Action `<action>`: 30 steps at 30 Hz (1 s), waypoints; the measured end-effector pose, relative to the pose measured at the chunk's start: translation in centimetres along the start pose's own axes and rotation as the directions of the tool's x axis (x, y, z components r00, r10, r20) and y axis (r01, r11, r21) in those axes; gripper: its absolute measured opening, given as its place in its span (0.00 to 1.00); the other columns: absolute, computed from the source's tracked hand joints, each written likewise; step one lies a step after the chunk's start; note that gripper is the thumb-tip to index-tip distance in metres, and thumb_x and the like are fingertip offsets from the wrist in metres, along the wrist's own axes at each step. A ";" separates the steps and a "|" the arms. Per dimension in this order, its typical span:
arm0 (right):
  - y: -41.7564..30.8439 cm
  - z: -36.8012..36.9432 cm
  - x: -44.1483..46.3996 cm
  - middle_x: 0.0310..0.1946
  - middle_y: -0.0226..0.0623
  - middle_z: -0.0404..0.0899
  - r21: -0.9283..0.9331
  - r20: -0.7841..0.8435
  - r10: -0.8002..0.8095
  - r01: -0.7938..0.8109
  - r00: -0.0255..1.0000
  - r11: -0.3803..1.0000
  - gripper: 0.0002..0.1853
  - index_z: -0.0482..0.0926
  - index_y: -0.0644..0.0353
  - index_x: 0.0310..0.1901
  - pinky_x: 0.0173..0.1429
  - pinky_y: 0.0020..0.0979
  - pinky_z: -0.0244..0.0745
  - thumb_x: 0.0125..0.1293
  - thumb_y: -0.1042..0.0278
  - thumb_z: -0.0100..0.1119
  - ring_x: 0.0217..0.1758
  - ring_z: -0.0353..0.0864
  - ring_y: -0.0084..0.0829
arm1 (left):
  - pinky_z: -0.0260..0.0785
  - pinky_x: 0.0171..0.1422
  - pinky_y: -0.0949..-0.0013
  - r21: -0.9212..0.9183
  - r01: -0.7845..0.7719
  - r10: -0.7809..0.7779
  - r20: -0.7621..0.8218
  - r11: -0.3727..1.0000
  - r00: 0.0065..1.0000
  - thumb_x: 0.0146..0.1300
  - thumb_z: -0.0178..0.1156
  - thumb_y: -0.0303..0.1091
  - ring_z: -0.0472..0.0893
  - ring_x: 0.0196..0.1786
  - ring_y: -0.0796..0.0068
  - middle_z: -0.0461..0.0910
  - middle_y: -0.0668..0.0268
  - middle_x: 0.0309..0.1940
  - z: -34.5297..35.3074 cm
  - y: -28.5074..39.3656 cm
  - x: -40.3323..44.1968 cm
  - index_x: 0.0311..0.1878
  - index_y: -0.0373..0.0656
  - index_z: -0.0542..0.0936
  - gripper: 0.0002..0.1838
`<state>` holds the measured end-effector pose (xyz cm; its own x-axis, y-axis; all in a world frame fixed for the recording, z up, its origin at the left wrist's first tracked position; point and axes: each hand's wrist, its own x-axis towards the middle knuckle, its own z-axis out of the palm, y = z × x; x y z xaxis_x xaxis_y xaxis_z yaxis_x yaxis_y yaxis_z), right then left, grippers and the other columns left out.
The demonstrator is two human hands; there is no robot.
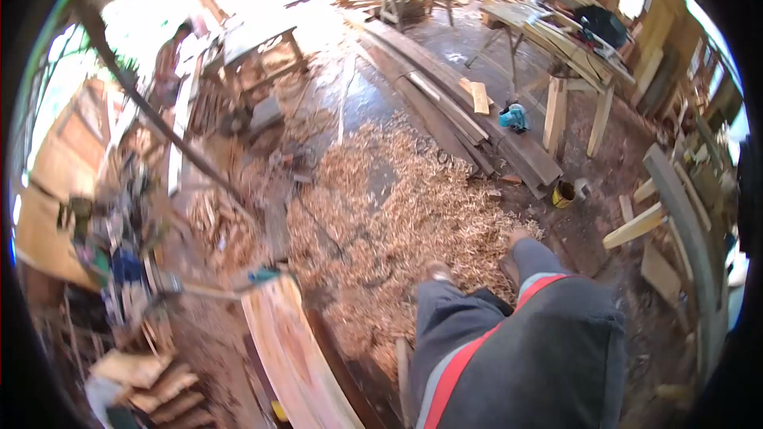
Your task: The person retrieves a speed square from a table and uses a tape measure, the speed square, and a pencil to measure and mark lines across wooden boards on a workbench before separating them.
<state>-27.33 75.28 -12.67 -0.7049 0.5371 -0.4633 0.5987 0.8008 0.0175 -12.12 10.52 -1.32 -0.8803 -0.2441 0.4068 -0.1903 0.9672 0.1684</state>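
Note:
Neither of my hands shows in the head view. Below me are my own dark clothes with a red and grey stripe (469,357), and my feet stand among wood shavings (413,191). To the left of my legs lies a broad pale plank (290,349) with reddish grain, its far end pointing away from me. A teal object (265,274), too blurred to name, sits by that end. Alongside the plank runs a darker board (342,365).
Long dark boards (445,111) lie on the floor ahead, with a blue power tool (513,117) on them. A yellow bucket (563,194) stands nearby. Workbenches (556,40) and leaning timber (683,222) line the right. Another person (168,63) is at the far left.

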 end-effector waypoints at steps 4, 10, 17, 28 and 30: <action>-1.6 -0.3 3.6 0.57 0.54 0.78 0.239 0.306 -0.208 0.137 0.929 0.961 0.27 0.81 0.56 0.56 0.66 0.46 0.70 0.70 0.43 0.48 0.63 0.76 0.51 | 0.66 0.64 0.44 -0.221 -0.231 0.273 0.186 0.948 0.944 0.67 0.54 0.41 0.74 0.62 0.44 0.73 0.41 0.61 8.9 12.2 10.7 0.61 0.32 0.73 0.25; 0.0 -5.0 12.4 0.42 0.50 0.85 0.486 0.075 -0.329 0.254 0.941 0.837 0.23 0.82 0.56 0.52 0.52 0.48 0.77 0.72 0.47 0.48 0.47 0.84 0.50 | 0.63 0.68 0.46 -0.440 -0.470 0.637 0.411 0.765 0.652 0.70 0.53 0.41 0.73 0.65 0.48 0.71 0.43 0.64 18.4 26.6 19.3 0.63 0.32 0.74 0.24; 13.2 -15.8 12.0 0.27 0.41 0.83 0.935 0.042 0.368 -0.166 0.929 0.313 0.12 0.81 0.59 0.46 0.37 0.39 0.79 0.72 0.62 0.52 0.27 0.85 0.32 | 0.66 0.66 0.46 -0.528 0.056 0.442 0.760 0.848 0.476 0.70 0.53 0.39 0.78 0.60 0.45 0.77 0.44 0.58 19.4 43.9 28.5 0.58 0.34 0.78 0.21; 20.1 3.2 6.6 0.32 0.49 0.84 0.711 0.584 0.626 -0.698 0.517 -0.086 0.15 0.81 0.64 0.45 0.34 0.42 0.82 0.72 0.60 0.52 0.32 0.86 0.43 | 0.76 0.51 0.52 -0.369 -0.561 0.459 0.888 0.741 0.023 0.70 0.52 0.48 0.83 0.46 0.48 0.83 0.47 0.44 42.6 68.8 33.7 0.53 0.32 0.80 0.26; 19.9 4.8 6.7 0.39 0.52 0.85 0.590 0.716 0.631 -0.743 0.300 -0.315 0.14 0.82 0.63 0.48 0.39 0.44 0.84 0.70 0.62 0.53 0.40 0.87 0.47 | 0.76 0.49 0.52 -0.393 -0.652 0.497 0.867 0.648 -0.028 0.70 0.51 0.49 0.84 0.44 0.49 0.84 0.48 0.42 46.8 74.3 36.1 0.53 0.31 0.80 0.26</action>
<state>-18.28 93.52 -19.71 0.4382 0.4766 -0.7621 0.5595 -0.8082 -0.1837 -78.41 76.85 -16.10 -0.4468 0.5488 -0.7065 0.6214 0.7585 0.1962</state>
